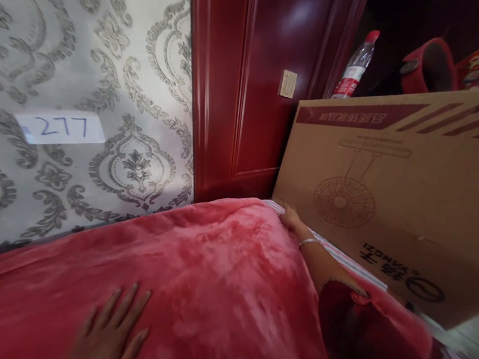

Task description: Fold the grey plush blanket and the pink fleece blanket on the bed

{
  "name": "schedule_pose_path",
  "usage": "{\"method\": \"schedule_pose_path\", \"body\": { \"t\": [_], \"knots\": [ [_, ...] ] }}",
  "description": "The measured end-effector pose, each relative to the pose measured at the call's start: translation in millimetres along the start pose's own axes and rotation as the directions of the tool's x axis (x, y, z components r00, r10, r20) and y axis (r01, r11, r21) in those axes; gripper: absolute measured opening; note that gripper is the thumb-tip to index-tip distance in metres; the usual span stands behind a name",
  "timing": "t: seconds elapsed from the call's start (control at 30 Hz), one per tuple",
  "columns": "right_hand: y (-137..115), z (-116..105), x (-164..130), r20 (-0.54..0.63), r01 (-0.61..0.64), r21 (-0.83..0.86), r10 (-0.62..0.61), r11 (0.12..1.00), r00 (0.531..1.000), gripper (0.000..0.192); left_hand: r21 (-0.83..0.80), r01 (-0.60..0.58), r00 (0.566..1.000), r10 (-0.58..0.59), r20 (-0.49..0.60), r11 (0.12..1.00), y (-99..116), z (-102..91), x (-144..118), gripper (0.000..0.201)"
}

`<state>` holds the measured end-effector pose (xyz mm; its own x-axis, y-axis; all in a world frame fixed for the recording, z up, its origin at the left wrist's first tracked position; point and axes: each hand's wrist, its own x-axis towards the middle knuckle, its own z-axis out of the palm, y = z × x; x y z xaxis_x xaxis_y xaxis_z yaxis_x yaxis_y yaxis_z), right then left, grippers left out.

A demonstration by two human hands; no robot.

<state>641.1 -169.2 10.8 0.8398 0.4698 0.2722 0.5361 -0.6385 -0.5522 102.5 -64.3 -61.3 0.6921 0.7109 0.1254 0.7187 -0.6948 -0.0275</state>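
Note:
A pink-red plush blanket (pixel 196 277) covers the bed in front of me. Spread flat on its near left part, my left hand (pixel 110 331) has its fingers apart and holds nothing. At the far right corner, my right hand (pixel 293 217) is closed on the blanket's edge, a silver bangle (pixel 310 241) on its wrist. Some of its fingers are hidden. Beside that wrist and hand, a striped cloth (pixel 353 266) shows along the bed's right side, under the blanket.
A large cardboard box (pixel 391 188) stands close on the right, with a plastic bottle (pixel 354 69) and a red strap-like loop (pixel 432 68) on or behind its top. Ahead are a dark red door panel (pixel 266 120) and patterned wallpaper (pixel 143 80) bearing a paper label (pixel 64 127).

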Motion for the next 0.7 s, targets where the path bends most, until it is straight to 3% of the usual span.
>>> {"method": "schedule_pose_path", "body": {
  "t": [0.1,0.2,0.27,0.3,0.37,0.47,0.7],
  "knots": [
    [-5.3,8.1,-23.8,0.005,-0.014,-0.062,0.014,0.998,1.0,0.054,0.02,0.011,1.0,-0.01,-0.007,1.0,-2.4,5.1,0.9,0.068],
    [-14.7,16.1,-55.8,0.074,0.231,-0.15,-0.222,0.961,0.972,0.055,0.022,0.006,1.0,-0.005,-0.029,1.0,-5.1,11.7,2.6,0.07],
    [-14.5,19.2,-76.8,0.228,0.397,-0.191,-0.353,0.897,0.907,0.057,0.011,-0.006,0.999,0.006,-0.047,1.0,-5.1,12.6,3.8,0.07],
    [-11.3,18.7,-85.6,0.296,0.415,-0.214,-0.346,0.884,0.89,0.058,0.004,-0.009,0.999,0.009,-0.051,1.0,-4.1,11.1,4.2,0.07],
    [-0.2,12.5,-98.5,0.337,0.314,-0.29,-0.211,0.904,0.918,0.058,-0.01,-0.013,0.999,0.013,-0.039,1.0,-0.3,4.4,4.5,0.069],
    [19.5,-7.4,-109.0,0.25,0.116,-0.4,-0.014,0.909,0.968,0.053,-0.014,-0.016,1.0,0.016,-0.001,1.0,8.2,-10.9,3.3,0.066],
    [52.2,-60.8,-138.5,0.102,-0.168,-0.4,0.226,0.901,0.969,0.051,-0.014,-0.003,1.0,0.003,0.028,1.0,15.9,-27.0,2.0,0.063]
  ]
}}
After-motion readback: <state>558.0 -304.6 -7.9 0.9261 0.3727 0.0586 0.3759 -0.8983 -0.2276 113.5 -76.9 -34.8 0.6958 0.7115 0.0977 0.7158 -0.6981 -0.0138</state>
